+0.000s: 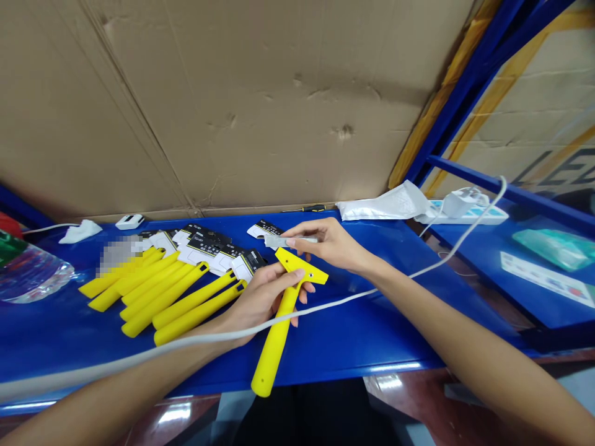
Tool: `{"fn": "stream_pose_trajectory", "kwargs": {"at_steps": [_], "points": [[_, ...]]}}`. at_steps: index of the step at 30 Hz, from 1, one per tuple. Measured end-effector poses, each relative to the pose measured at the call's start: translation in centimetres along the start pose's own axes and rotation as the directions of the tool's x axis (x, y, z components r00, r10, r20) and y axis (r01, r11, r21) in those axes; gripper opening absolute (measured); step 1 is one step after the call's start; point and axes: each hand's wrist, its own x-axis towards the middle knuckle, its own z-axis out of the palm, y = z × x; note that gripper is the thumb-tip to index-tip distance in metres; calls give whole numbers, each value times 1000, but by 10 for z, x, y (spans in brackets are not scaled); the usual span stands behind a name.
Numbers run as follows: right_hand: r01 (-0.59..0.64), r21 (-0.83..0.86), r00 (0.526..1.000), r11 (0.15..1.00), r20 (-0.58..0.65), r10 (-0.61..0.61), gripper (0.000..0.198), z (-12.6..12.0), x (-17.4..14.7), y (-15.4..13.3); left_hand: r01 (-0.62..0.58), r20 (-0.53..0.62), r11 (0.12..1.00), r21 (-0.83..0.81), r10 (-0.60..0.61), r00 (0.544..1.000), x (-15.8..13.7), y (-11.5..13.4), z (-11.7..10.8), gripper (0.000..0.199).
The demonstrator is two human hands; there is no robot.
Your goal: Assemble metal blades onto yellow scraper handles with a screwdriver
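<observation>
My left hand (264, 290) grips a yellow scraper (275, 347) just under its wide, flat T-shaped head, the thumb pressed on the front. The scraper's round handle slants down towards the table's front edge. Just above the head, my right hand (335, 243) pinches a thin, flat, silver-grey strip (302, 240); its exact kind is unclear. The strip looks apart from the scraper head. Several yellow handles (181, 313) lie side by side to the left of my left hand. Behind them are black-and-white printed cards (199, 244), and another card (260, 229) lies behind my right hand.
A white cable (353, 298) crosses in front of my forearms and the scraper. On the blue table (372, 334), a screwdriver (312, 209), a white padded pouch (383, 201) and a power strip (488, 214) lie along the back. A clear plastic bag (39, 272) sits at left.
</observation>
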Motion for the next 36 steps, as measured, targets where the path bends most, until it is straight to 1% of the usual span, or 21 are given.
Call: {"fn": "stream_pose_trajectory", "kwargs": {"at_steps": [8,15,21,25,32,36], "points": [[-9,78,1000,997,4,8,28,0,0,1,10,-17,1000,14,-9,1000,0,1,0,22],[-11,58,1000,998,-19,12,28,1,-1,-1,9,-24,1000,22,-9,1000,1,0,-1,22],[-20,24,1000,1000,9,20,29,0,-1,0,-19,-4,1000,14,19,1000,2,-4,-3,24],[-18,41,1000,999,-24,19,29,1,0,1,-10,-4,1000,23,10,1000,1,-3,-3,25],[2,27,1000,1000,-8,-2,26,1,-1,-2,-20,10,999,47,20,1000,2,-6,-5,28],[-4,32,1000,999,-6,4,28,0,-1,-3,-16,20,998,66,15,1000,1,-6,-5,30]]}}
